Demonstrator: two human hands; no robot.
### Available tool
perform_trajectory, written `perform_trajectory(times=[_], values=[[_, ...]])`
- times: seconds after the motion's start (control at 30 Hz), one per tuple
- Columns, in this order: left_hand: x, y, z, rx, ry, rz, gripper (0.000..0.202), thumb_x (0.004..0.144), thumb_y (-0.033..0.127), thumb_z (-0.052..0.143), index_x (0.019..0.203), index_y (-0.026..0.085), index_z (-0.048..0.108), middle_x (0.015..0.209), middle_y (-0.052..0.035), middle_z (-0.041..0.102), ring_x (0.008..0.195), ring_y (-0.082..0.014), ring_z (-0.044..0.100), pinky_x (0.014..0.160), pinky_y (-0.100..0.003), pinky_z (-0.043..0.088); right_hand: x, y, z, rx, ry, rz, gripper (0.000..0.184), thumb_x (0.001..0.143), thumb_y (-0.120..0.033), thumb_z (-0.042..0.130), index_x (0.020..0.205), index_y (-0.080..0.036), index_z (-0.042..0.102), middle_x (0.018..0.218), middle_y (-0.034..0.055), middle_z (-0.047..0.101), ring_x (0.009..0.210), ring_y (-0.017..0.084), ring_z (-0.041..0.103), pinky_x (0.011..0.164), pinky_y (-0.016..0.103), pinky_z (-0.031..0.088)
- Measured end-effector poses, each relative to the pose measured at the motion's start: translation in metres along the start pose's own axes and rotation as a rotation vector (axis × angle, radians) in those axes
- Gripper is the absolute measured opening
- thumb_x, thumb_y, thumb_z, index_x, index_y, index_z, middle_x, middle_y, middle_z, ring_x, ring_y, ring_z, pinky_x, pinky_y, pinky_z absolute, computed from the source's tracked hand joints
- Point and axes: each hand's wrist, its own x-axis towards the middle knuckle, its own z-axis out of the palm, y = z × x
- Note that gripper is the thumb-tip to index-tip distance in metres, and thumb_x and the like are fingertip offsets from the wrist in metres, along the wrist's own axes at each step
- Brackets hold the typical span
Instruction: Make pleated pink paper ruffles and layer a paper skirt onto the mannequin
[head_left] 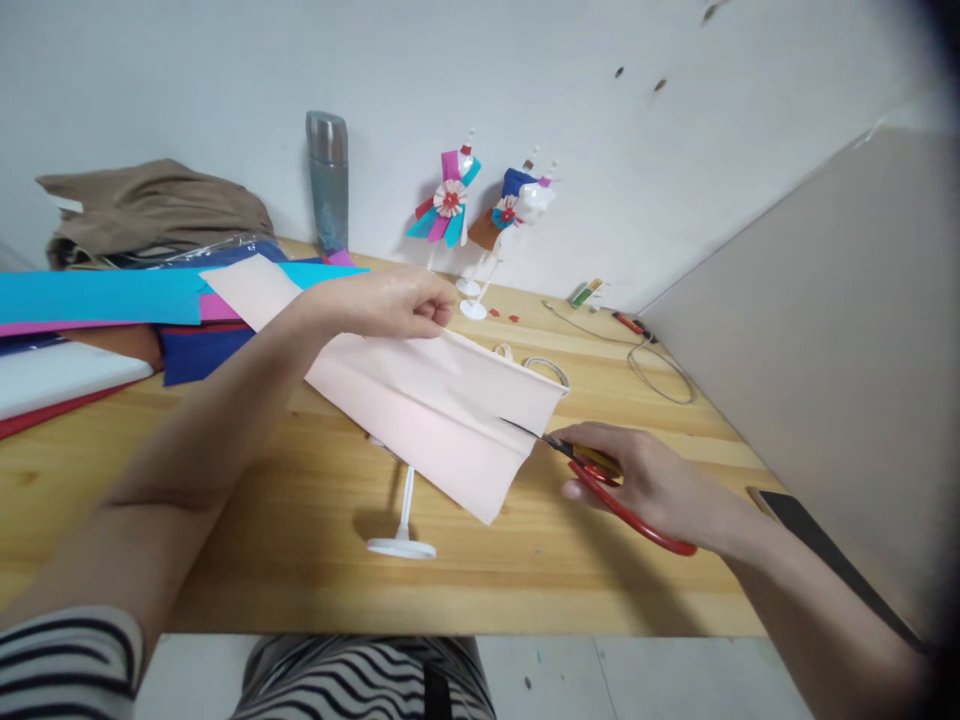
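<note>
My left hand (409,302) pinches the upper edge of a pale pink sheet (450,410) and holds it up off the table. With my right hand (649,475) I grip a pair of red-handled scissors (630,515). Their dark blades reach the sheet's right part, one blade lying over its surface; whether they are cutting into it I cannot tell. Behind the sheet rises a small white stand (403,547), its round base and stem visible, its upper part hidden by the sheet.
Coloured sheets (97,295) are stacked at the left, near brown cloth (165,210). A flask (328,185) stands by the wall, with decorated dress-form stands (448,200) to its right. A cable (660,375) and a phone-like dark object (825,550) lie at the right.
</note>
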Motion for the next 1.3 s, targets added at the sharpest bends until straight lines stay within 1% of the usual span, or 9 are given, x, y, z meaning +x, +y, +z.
perform_trajectory(times=[0.13,0.2,0.27,0.43,0.6,0.8,1.03,1.17,1.3], values=[[-0.001,-0.003,-0.001,-0.048,-0.001,-0.016,0.011,0.084,0.023,0.050,0.088,0.017,0.058,0.077,-0.0014,0.056,0.079,-0.0148,0.057,0.066,-0.022,0.039,0.002,0.002,-0.003,-0.019,-0.024,-0.017,0.043,0.087,-0.047,0.057,0.122,-0.021,0.063,0.107,0.0114,0.068,0.092,0.028,0.064,0.083,0.043,0.052],[-0.001,-0.005,-0.001,-0.057,0.005,-0.026,0.011,0.084,0.024,0.051,0.088,0.017,0.058,0.076,-0.0011,0.056,0.078,-0.0146,0.058,0.064,-0.022,0.039,0.003,0.004,-0.004,-0.023,-0.032,-0.025,0.048,0.087,-0.047,0.058,0.127,-0.021,0.061,0.114,0.0129,0.067,0.102,0.030,0.064,0.089,0.046,0.051],[-0.001,-0.007,0.000,-0.062,0.015,-0.030,0.010,0.084,0.025,0.052,0.088,0.017,0.058,0.073,-0.0005,0.055,0.074,-0.0137,0.058,0.062,-0.021,0.039,0.002,0.005,-0.005,-0.021,-0.040,-0.034,0.050,0.087,-0.047,0.059,0.129,-0.022,0.061,0.118,0.0137,0.066,0.105,0.031,0.064,0.092,0.048,0.051],[-0.002,-0.011,0.000,-0.095,0.040,-0.039,0.009,0.083,0.027,0.055,0.088,0.019,0.058,0.068,-0.0001,0.054,0.066,-0.0126,0.056,0.057,-0.021,0.038,-0.001,0.010,-0.007,-0.026,0.008,-0.033,0.048,0.086,-0.047,0.060,0.128,-0.024,0.063,0.118,0.0136,0.069,0.103,0.031,0.066,0.090,0.050,0.053],[-0.002,-0.012,0.000,-0.102,0.031,-0.077,0.011,0.082,0.027,0.056,0.090,0.020,0.059,0.071,-0.0013,0.056,0.070,-0.0148,0.058,0.059,-0.023,0.040,0.001,0.008,-0.010,-0.044,0.012,-0.039,0.049,0.085,-0.051,0.059,0.123,-0.020,0.065,0.116,0.0143,0.070,0.100,0.031,0.067,0.087,0.048,0.055],[-0.002,-0.009,0.000,-0.065,0.052,-0.053,0.009,0.082,0.026,0.056,0.088,0.019,0.059,0.072,-0.0011,0.056,0.072,-0.0153,0.059,0.059,-0.023,0.039,0.003,0.002,-0.014,-0.045,0.017,-0.033,0.047,0.087,-0.053,0.057,0.122,-0.023,0.064,0.120,0.0124,0.069,0.103,0.031,0.067,0.089,0.046,0.054],[-0.002,-0.011,-0.002,-0.070,0.081,-0.048,0.011,0.083,0.027,0.056,0.089,0.018,0.059,0.069,0.0000,0.055,0.072,-0.0146,0.060,0.060,-0.021,0.041,0.006,0.001,-0.008,-0.080,0.003,-0.007,0.047,0.085,-0.051,0.057,0.120,-0.020,0.065,0.110,0.0130,0.071,0.094,0.030,0.068,0.082,0.045,0.055],[-0.002,-0.012,-0.001,-0.080,0.075,-0.059,0.013,0.083,0.027,0.055,0.092,0.018,0.059,0.070,-0.0001,0.056,0.075,-0.0151,0.061,0.062,-0.022,0.042,0.010,-0.003,-0.006,-0.058,0.023,-0.023,0.047,0.084,-0.049,0.059,0.122,-0.022,0.065,0.116,0.0124,0.070,0.097,0.029,0.068,0.088,0.044,0.054],[-0.002,-0.011,-0.002,-0.095,0.089,-0.051,0.012,0.082,0.028,0.056,0.088,0.019,0.058,0.067,0.0013,0.054,0.067,-0.0124,0.059,0.056,-0.019,0.039,0.015,-0.010,-0.009,-0.037,0.022,-0.053,0.047,0.084,-0.046,0.059,0.127,-0.025,0.063,0.126,0.0125,0.067,0.103,0.031,0.066,0.091,0.046,0.053]])
